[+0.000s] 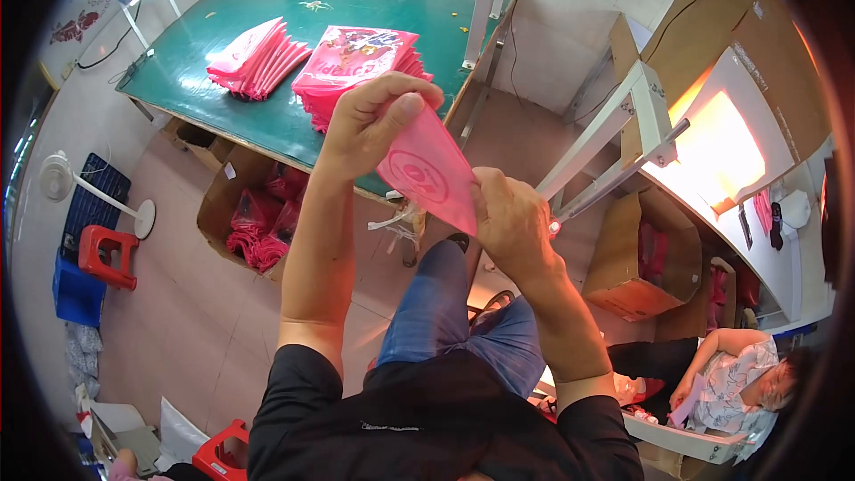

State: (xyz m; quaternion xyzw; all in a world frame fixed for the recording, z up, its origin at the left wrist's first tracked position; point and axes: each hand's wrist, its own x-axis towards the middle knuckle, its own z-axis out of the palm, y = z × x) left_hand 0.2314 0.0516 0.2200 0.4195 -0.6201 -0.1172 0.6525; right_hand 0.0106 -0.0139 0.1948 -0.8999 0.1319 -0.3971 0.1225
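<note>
Between my two hands stretches a pink plastic sheet, perhaps a flat bag (432,169), with a round printed mark. My left hand (374,120) pinches its upper end, thumb pressed against the fingers. Lower and to the right, my right hand (512,214) is closed on its other edge. Just beyond my left hand, a stack of printed pink plastic bags (352,62) rests on the green table (401,0). A second bundle of folded pink bags (258,58) lies to its left.
Under the table, a cardboard box (218,205) holds pink bundles. Another cardboard box (641,258) stands right, beside a white metal frame (614,116) and a brightly lit panel (721,147). A seated person (730,383) is at lower right. Red stools (107,256) and a white fan (58,176) stand left.
</note>
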